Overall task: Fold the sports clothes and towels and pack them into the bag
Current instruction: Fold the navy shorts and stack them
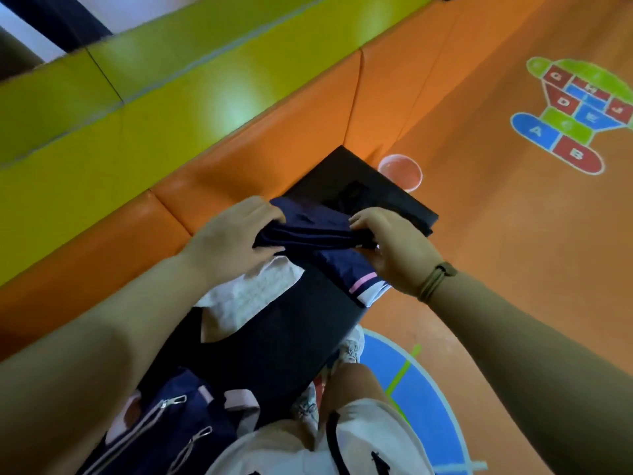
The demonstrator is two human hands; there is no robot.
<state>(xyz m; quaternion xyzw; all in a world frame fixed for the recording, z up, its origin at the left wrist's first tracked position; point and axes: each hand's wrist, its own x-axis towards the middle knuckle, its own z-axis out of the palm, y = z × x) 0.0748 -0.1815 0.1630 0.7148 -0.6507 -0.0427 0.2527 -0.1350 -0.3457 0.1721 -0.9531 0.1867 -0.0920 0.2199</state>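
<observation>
A navy sports garment with a pink and white hem stripe hangs bunched above a black bench. My left hand grips its left end and my right hand pinches its right end, so the cloth is stretched between them. A white towel lies crumpled on the bench just below my left hand. A navy bag with white trim and silver zip pulls sits at the near end of the bench, lower left.
An orange padded wall with a green padded band above runs along the bench's left side. A pink plastic cup stands on the orange floor by the bench's far corner. My leg and patterned shoe are to the bench's right.
</observation>
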